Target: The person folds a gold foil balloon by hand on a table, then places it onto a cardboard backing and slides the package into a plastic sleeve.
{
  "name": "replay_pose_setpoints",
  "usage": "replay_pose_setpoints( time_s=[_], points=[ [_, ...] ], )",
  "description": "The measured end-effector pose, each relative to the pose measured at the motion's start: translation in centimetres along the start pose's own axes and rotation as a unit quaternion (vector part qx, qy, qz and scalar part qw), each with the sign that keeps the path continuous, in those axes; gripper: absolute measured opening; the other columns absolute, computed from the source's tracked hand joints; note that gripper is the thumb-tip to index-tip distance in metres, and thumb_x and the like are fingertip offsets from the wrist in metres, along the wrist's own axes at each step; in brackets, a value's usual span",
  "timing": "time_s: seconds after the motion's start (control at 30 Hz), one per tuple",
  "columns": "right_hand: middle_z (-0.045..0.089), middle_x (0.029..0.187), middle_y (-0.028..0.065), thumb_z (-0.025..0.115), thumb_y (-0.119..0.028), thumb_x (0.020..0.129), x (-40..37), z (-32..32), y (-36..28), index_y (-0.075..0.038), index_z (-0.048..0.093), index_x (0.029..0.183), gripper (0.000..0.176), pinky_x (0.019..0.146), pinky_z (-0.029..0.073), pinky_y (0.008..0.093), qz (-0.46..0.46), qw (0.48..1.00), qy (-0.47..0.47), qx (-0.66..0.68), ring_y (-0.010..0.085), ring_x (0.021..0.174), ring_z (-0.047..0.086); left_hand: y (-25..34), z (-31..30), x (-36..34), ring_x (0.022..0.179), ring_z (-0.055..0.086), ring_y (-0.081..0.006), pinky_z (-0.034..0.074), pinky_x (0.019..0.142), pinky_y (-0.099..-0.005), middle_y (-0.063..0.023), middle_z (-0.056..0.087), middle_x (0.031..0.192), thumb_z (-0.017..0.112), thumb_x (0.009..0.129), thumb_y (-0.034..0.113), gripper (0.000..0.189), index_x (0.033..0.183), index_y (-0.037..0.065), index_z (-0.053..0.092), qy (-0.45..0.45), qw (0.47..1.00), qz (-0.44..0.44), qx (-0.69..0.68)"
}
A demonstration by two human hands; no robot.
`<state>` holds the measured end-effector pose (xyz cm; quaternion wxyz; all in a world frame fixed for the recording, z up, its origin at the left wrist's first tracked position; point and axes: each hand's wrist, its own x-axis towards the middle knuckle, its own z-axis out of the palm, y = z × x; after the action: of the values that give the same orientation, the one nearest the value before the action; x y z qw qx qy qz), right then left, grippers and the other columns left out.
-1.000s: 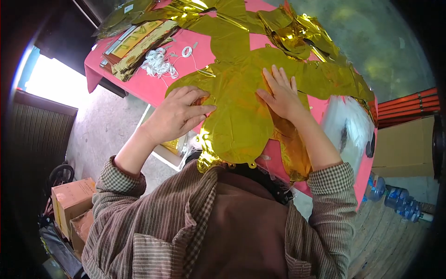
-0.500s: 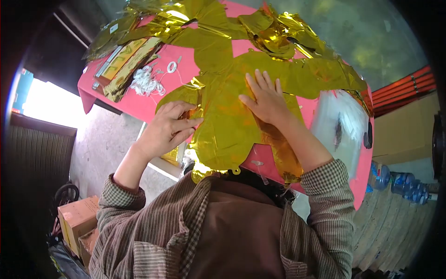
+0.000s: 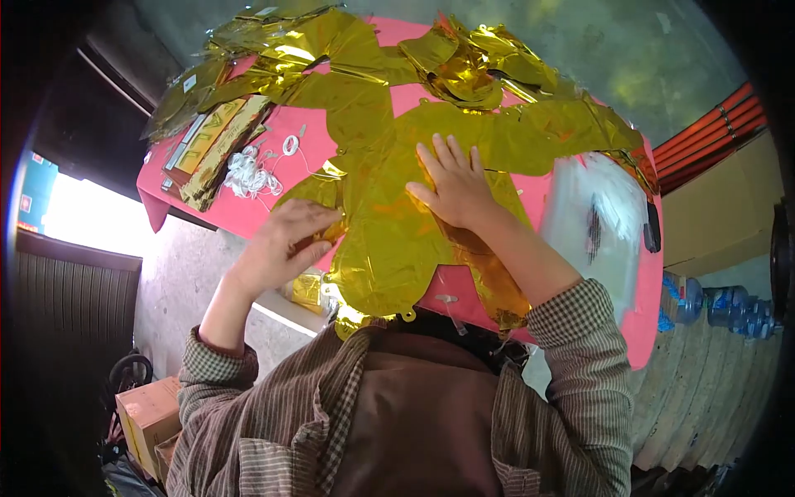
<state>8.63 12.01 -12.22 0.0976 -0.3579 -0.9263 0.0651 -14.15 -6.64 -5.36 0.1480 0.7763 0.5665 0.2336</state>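
A flat gold foil balloon (image 3: 385,240), uninflated, with small hanging tabs, lies in front of me. Its lower end reaches the near table edge by my body. My right hand (image 3: 455,186) rests on its upper part, fingers stretched out and slightly spread. At its left edge is my left hand (image 3: 286,240), fingers bent over a small fold of foil and the thumb apart from them. The fingertips' underside is hidden. More gold foil balloons (image 3: 356,103) lie beyond it, overlapping, and another gold strip (image 3: 501,286) hangs down below my right forearm.
A pink-covered table (image 3: 319,128) bears a bundle of white string (image 3: 248,174), a white ring of ribbon (image 3: 290,146) and packs with gold edges (image 3: 217,149). Clear plastic bags (image 3: 592,232) lie at the right. Water bottles (image 3: 729,308) and a cardboard box (image 3: 149,418) are on the floor.
The view has shifted slightly. My left hand has its fingers drawn closer together over the foil's left edge. My right hand stays spread flat on the balloon.
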Motion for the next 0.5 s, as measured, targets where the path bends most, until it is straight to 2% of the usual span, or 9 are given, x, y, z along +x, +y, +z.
replay_pose_setpoints(
  time_s=[0.07, 0.1, 0.17, 0.2, 0.27, 0.37, 0.5],
  points=[
    [0.023, 0.147, 0.016, 0.045, -0.054, 0.087, 0.1, -0.1, -0.1, -0.013, 0.032, 0.14, 0.068, 0.109, 0.013, 0.0545, 0.001, 1.0, -0.002, 0.002, 0.0317, 0.137, 0.019, 0.4, -1.4, 1.3, 0.098, 0.056, -0.0322, 0.045, 0.085, -0.0395, -0.0157, 0.061, 0.099, 0.063, 0.078, 0.01, 0.038, 0.115, 0.005, 0.059, -0.057, 0.991, -0.102, -0.058],
    [0.023, 0.147, 0.016, 0.045, -0.054, 0.087, 0.1, -0.1, -0.1, -0.013, 0.031, 0.14, 0.068, 0.109, 0.013, 0.0545, 0.002, 1.0, -0.004, -0.001, 0.0315, 0.137, 0.019, 0.3, -1.4, 2.2, 0.098, 0.056, -0.0322, 0.045, 0.085, -0.0395, -0.0157, 0.061, 0.099, 0.063, 0.078, 0.01, 0.038, 0.115, 0.005, 0.059, -0.058, 0.992, -0.102, -0.057],
    [0.023, 0.147, 0.0159, 0.045, -0.054, 0.087, 0.1, -0.1, -0.1, -0.013, 0.031, 0.141, 0.069, 0.109, 0.012, 0.0545, 0.001, 1.0, -0.005, -0.005, 0.0313, 0.137, 0.019, -0.1, -1.4, 4.5, 0.097, 0.057, -0.0332, 0.046, 0.084, -0.0405, -0.0169, 0.062, 0.098, 0.061, 0.08, 0.012, 0.033, 0.112, 0.003, 0.06, -0.018, 0.999, -0.031, 0.0],
    [0.023, 0.147, 0.0158, 0.045, -0.054, 0.087, 0.1, 0.0, -0.1, -0.013, 0.031, 0.141, 0.069, 0.109, 0.012, 0.0546, 0.001, 1.0, -0.004, -0.003, 0.0311, 0.137, 0.019, -0.7, -1.3, 5.7, 0.097, 0.057, -0.0332, 0.046, 0.084, -0.0405, -0.0169, 0.062, 0.098, 0.061, 0.08, 0.012, 0.033, 0.112, 0.003, 0.06, -0.016, 0.999, -0.032, 0.002],
    [0.023, 0.147, 0.0158, 0.045, -0.054, 0.087, 0.1, 0.1, -0.2, -0.013, 0.031, 0.141, 0.069, 0.109, 0.012, 0.0547, 0.001, 1.0, 0.0, -0.001, 0.031, 0.137, 0.018, -2.6, -0.6, 8.2, 0.097, 0.056, -0.0336, 0.045, 0.086, -0.0396, -0.0192, 0.06, 0.102, 0.058, 0.083, 0.012, 0.032, 0.113, 0.002, 0.058, -0.011, 0.997, 0.022, 0.076],
    [0.023, 0.148, 0.0156, 0.044, -0.055, 0.087, 0.1, 0.1, -0.2, -0.013, 0.031, 0.141, 0.07, 0.109, 0.012, 0.0546, 0.007, 1.0, -0.006, -0.011, 0.0307, 0.138, 0.017, -5.1, 1.2, 12.4, 0.1, 0.056, -0.0337, 0.046, 0.086, -0.0409, -0.0168, 0.062, 0.1, 0.058, 0.082, 0.017, 0.029, 0.107, 0.003, 0.061, -0.004, 0.994, 0.07, 0.087],
    [0.023, 0.148, 0.0156, 0.044, -0.055, 0.087, 0.2, 0.3, -0.2, -0.012, 0.031, 0.141, 0.07, 0.108, 0.011, 0.0552, 0.005, 1.0, -0.006, -0.016, 0.0312, 0.138, 0.017, -5.5, 4.4, 17.1, 0.099, 0.056, -0.0337, 0.046, 0.086, -0.041, -0.0164, 0.062, 0.101, 0.057, 0.082, 0.016, 0.026, 0.104, 0.004, 0.062, -0.02, 0.993, 0.099, 0.053]
  ],
)
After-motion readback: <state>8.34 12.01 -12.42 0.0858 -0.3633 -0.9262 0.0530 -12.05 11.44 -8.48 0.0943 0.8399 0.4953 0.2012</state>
